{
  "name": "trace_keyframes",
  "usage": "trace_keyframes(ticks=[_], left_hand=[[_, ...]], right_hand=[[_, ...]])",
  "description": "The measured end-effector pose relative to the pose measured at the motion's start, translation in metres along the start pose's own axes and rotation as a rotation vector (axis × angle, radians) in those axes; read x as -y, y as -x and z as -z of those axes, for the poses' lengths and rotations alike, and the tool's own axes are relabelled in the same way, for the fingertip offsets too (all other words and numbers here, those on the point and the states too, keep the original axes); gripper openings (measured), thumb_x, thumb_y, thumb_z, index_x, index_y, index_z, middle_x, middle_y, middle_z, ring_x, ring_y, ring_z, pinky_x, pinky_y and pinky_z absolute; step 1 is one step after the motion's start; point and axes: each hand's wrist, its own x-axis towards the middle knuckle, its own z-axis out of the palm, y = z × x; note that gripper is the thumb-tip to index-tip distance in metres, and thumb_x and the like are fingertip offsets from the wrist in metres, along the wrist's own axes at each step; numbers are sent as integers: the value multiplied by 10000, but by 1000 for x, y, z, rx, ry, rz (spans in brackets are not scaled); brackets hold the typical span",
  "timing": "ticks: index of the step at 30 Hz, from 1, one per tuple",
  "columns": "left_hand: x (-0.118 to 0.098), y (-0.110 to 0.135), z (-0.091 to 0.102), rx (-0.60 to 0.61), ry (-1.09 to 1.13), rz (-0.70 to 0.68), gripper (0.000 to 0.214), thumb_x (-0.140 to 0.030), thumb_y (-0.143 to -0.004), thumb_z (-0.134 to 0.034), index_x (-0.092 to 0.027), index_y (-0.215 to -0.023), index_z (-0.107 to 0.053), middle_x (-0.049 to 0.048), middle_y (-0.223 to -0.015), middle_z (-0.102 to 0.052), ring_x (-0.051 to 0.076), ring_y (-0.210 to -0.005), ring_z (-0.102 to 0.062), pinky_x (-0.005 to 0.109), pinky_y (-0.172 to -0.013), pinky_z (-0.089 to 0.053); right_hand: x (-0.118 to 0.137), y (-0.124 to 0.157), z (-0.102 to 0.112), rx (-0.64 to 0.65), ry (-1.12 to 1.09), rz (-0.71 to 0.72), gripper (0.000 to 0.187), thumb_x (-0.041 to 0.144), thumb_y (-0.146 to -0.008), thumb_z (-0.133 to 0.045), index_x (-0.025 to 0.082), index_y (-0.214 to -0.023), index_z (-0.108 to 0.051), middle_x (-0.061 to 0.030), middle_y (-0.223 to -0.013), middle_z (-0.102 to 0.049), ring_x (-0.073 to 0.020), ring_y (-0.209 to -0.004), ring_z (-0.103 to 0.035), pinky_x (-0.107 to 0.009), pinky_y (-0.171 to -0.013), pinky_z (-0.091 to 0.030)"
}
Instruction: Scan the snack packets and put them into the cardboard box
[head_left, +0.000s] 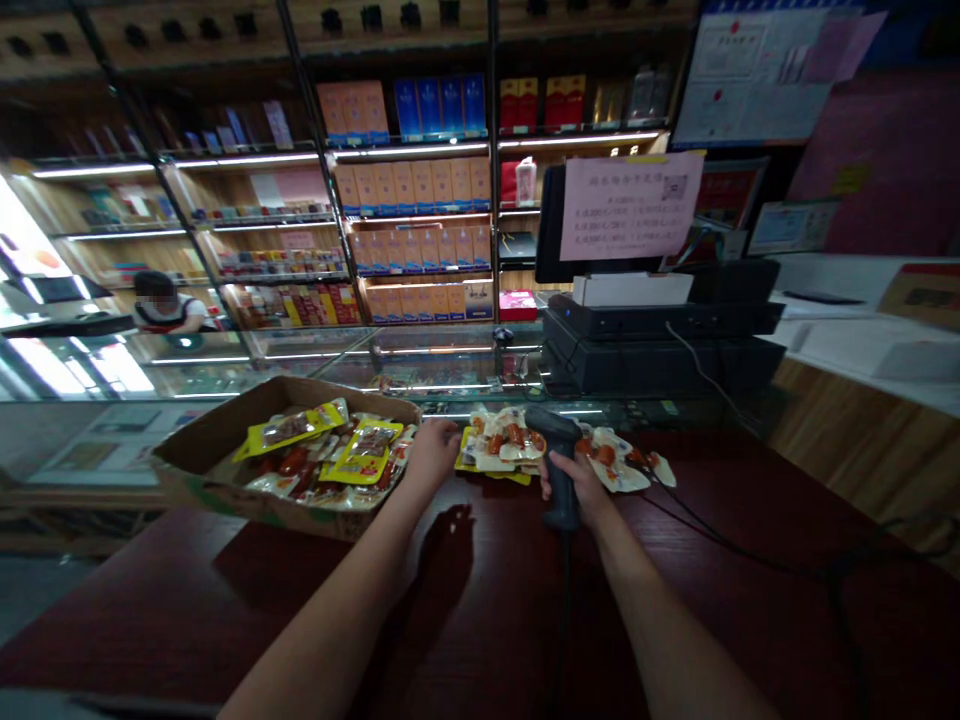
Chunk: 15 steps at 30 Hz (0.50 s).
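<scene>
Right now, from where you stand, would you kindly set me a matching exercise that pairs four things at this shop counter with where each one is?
Things:
1. Handheld barcode scanner
2. Cardboard box
3. Pink paper notice
4. Left hand

Places:
A. On the monitor
B. Gripped in the right hand
C. Between the box and the loose snack packets
D. On the dark red counter, holding yellow-carded snack packets

Right pairs: 1-B, 2-D, 3-A, 4-C.
</scene>
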Motion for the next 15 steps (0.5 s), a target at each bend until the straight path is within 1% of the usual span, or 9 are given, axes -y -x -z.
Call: trace_keyframes(ticks=[1, 3, 5, 7, 9, 11, 13, 15], left_hand=[[16, 1, 13, -11, -48, 41, 265, -278, -775, -528, -148, -964, -660, 106, -1011, -645, 201, -961, -583, 273, -864, -415], [49, 3, 37, -6, -175, 169, 321, -341, -787, -500, -137, -996, -634, 136, -1025, -645, 235, -968, -586, 305, -847, -422], [78, 4, 56, 49, -317, 280, 401, -409, -778, -494, -108, -1017, -606, 180, -1032, -640, 277, -989, -583, 335, -837, -422], [99, 5, 68, 128, -414, 365, 479, -456, -746, -518, -85, -1043, -577, 215, -1047, -631, 306, -1002, -583, 351, -820, -427], [112, 5, 72, 197, -453, 413, 527, -469, -695, -572, -89, -1060, -561, 227, -1068, -624, 316, -1002, -590, 353, -802, -436], [116, 4, 71, 232, -458, 419, 529, -458, -636, -637, -106, -1026, -576, 228, -1071, -626, 315, -1003, -594, 343, -793, -442], [116, 2, 68, 229, -433, 417, 514, -451, -580, -692, -118, -960, -599, 223, -1042, -638, 311, -996, -598, 329, -787, -446], [116, -1, 67, 174, -342, 443, 503, -435, -532, -730, -117, -903, -610, 215, -985, -656, 315, -955, -614, 325, -760, -455]], right_hand=[[-4, 2, -6, 30, 19, -24, 252, 380, -688, -669, 162, -716, -545, 18, -545, -587, -102, -383, -520, -230, -377, -462], [-11, 6, -16, 88, 52, -64, 251, 378, -692, -668, 159, -732, -551, 16, -546, -588, -103, -385, -522, -228, -379, -458], [-16, 10, -25, 150, 74, -97, 255, 372, -692, -668, 159, -776, -557, 20, -545, -584, -103, -384, -521, -225, -381, -454], [-21, 13, -30, 200, 89, -126, 280, 366, -688, -668, 160, -844, -560, 27, -549, -582, -104, -384, -525, -224, -384, -450], [-24, 15, -33, 226, 109, -149, 319, 362, -685, -667, 156, -902, -556, 31, -551, -583, -107, -384, -533, -216, -377, -438], [-27, 15, -33, 228, 135, -164, 337, 358, -685, -665, 149, -923, -551, 30, -551, -586, -108, -384, -539, -207, -371, -425], [-29, 13, -32, 221, 153, -173, 341, 355, -687, -662, 144, -929, -547, 31, -547, -587, -108, -380, -538, -205, -370, -421], [-30, 12, -30, 214, 158, -176, 348, 361, -685, -662, 142, -929, -545, 32, -543, -585, -108, -375, -534, -210, -373, -426]])
